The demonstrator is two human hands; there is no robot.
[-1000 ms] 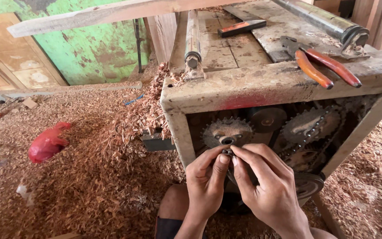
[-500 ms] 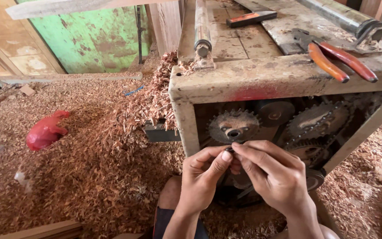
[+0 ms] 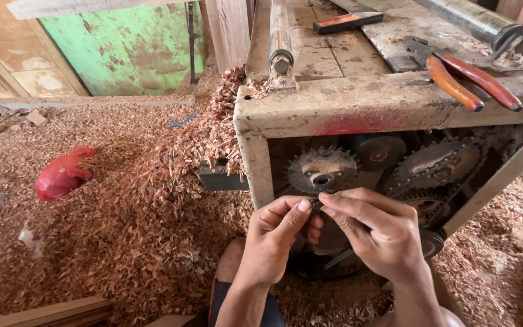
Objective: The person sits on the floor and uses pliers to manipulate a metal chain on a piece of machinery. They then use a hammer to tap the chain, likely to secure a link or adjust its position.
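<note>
A small dark metal part [image 3: 316, 204] sits pinched between the fingertips of both hands, just below the middle of the frame and a little under the hub of the toothed sprocket [image 3: 322, 170]. It is too small and too covered by the fingers to say what kind of piece it is. The left hand [image 3: 276, 233] closes thumb and forefinger on its left side; the right hand [image 3: 378, 233] meets it from the right with forefinger and thumb, the other fingers curled loosely. Each grip is nearly closed, with only the little part between the tips.

Against the views of a second and half a second ago, the hands have drawn down and away from the sprocket hub: then the fingertips were right at the hub's opening, now there is a clear gap and the hub's hole stands bare. By my reading the piece is off the shaft and in the fingers, being turned or looked over, not pressed home.

Right of the sprocket are a dark roller [image 3: 378, 151] and a larger gear [image 3: 437, 165], all inside the open side of the machine. On its worn counter [image 3: 358, 100], toward the upper right, lie orange-handled pliers [image 3: 467, 82] and a hammer [image 3: 346, 22]. Wood shavings [image 3: 122, 206] cover the floor at left, with a red plastic bag [image 3: 60, 175] on them.
</note>
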